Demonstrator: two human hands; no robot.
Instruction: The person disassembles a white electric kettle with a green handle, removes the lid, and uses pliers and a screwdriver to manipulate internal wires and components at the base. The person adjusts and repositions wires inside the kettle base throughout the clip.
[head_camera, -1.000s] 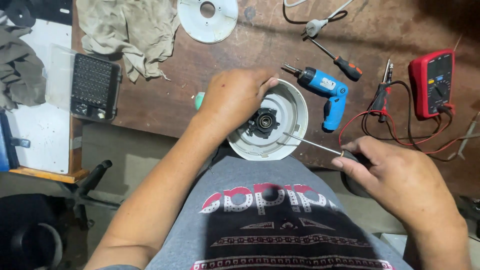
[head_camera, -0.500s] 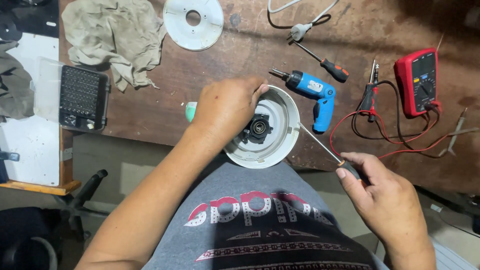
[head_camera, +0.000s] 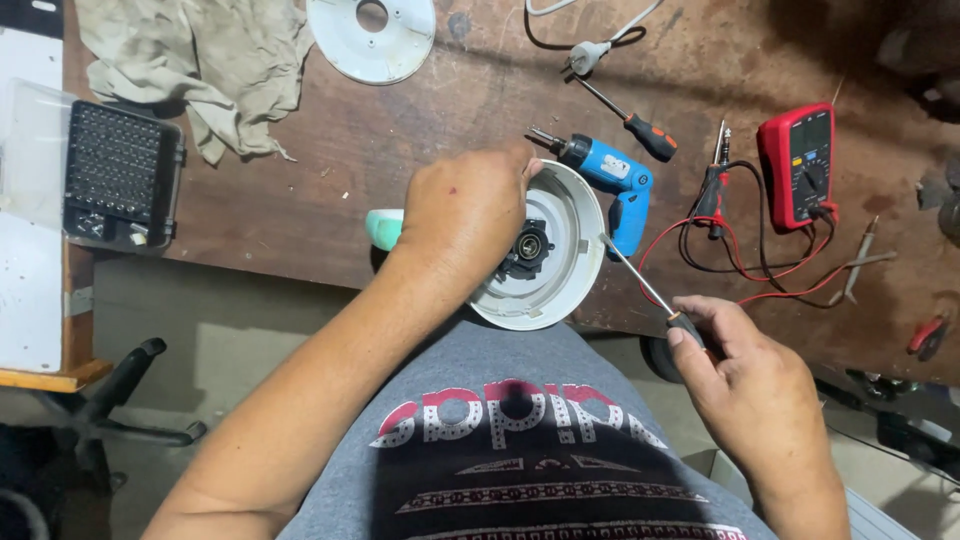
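At bench's near edge, left hand (head_camera: 468, 215) fingers clamp the white round housing (head_camera: 560, 250), black hub facing up. Right hand (head_camera: 745, 385) fingers grip a thin screwdriver (head_camera: 640, 283), tip touching the housing's right rim. Blue power driver (head_camera: 615, 185) lies just beyond.

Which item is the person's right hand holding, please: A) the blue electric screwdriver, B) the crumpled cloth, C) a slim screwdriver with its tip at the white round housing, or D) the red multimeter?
C: the right hand grips a slim screwdriver whose tip meets the white round housing, which the left hand steadies.
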